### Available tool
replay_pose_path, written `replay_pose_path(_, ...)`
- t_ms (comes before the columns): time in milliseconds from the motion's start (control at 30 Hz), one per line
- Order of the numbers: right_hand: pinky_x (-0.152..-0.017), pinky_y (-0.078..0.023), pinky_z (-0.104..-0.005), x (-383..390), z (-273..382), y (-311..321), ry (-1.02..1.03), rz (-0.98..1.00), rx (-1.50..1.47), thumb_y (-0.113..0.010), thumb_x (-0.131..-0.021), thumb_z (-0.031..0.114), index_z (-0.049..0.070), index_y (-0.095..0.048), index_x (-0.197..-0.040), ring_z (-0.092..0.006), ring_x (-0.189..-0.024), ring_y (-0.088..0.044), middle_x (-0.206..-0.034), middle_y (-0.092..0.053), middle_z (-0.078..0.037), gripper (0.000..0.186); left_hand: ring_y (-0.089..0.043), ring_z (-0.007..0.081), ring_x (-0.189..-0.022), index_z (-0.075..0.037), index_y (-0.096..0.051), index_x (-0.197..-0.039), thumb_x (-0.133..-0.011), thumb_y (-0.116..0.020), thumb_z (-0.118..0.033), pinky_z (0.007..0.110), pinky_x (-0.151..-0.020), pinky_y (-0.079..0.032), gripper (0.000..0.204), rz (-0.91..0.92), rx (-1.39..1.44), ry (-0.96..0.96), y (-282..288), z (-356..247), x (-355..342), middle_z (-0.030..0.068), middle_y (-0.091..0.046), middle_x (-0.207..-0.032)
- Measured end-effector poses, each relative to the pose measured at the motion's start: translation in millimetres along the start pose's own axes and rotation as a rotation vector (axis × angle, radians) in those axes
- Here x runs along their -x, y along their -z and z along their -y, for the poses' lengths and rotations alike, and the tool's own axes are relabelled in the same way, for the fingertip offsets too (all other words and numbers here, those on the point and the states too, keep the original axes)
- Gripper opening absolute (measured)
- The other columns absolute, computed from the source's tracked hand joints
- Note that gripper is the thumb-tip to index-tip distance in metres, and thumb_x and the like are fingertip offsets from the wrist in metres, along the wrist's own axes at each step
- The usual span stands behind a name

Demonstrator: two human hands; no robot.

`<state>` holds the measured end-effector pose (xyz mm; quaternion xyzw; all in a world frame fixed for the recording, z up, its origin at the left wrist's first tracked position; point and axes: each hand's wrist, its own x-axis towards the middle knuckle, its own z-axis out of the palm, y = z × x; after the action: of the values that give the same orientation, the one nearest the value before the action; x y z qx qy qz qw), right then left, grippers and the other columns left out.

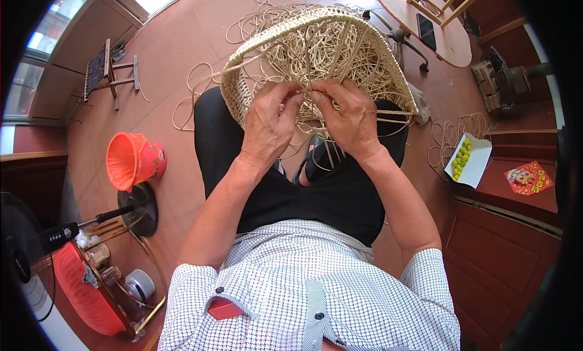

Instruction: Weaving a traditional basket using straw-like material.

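Observation:
A woven frame of pale straw-coloured cord (316, 16) rests on my lap, its thick braided rim curving away from me. Strands of cord stretch across its opening toward the middle. There my left hand (271, 117) pinches the cords between thumb and fingers. Close beside it, my right hand (349, 115) also has its fingertips closed on the cords, almost touching the left. The exact knot or crossing between the fingertips is too small to make out. Behind the frame lies a large tangled heap of the same cord (255, 24) on the floor.
A red bucket with a liner (135, 160) and a standing fan (36, 254) are at my left. A small stool (109, 74) stands far left. On the right, a white box of green fruit (467, 160) sits on a red cabinet. A phone (426, 32) lies on a low table.

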<state>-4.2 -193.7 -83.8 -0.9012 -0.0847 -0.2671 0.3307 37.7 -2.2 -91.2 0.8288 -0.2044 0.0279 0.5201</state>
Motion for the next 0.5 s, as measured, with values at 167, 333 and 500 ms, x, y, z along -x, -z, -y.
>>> replay_pose_path(167,-0.079,-0.059,-0.0474,-1.3,0.0,2.6,-0.03,0.019,-0.029,-0.079,-0.1,0.016,0.01,-0.081,-0.112,-0.0373,-0.089,-0.075,-0.096,-0.075,-0.015,0.014,-0.076,0.0305,-0.102,0.002,-0.078,-0.115,-0.102,-0.077,-0.021,0.044,-0.083,-0.06,0.026,0.055,-0.117,-0.047,-9.0,-4.2,1.2,0.0166,-0.076,-0.109)
replay_pose_path(333,-0.081,-0.06,-0.0485,1.2,-0.4,10.1,0.055,0.05,0.05,-0.078,-0.1,0.015,0.011,-0.078,-0.12,-0.0385,-0.09,-0.073,-0.1,-0.073,-0.016,0.021,-0.073,0.0382,-0.091,0.002,-0.07,-0.095,-0.1,-0.078,-0.022,0.047,-0.08,-0.057,0.026,0.278,-0.344,0.054,-8.8,-18.4,-6.7,0.0176,-0.076,-0.097)
replay_pose_path(500,-0.086,-0.059,-0.0501,6.0,13.2,25.4,0.028,0.122,0.134,-0.08,-0.095,0.011,0.016,-0.074,-0.139,-0.0389,-0.096,-0.072,-0.117,-0.071,-0.017,0.044,-0.07,0.0395,-0.085,-0.002,-0.069,-0.092,-0.098,-0.078,-0.019,0.049,-0.08,-0.055,0.021,0.066,-0.287,-0.112,-14.3,-5.2,8.2,0.0175,-0.071,-0.091)
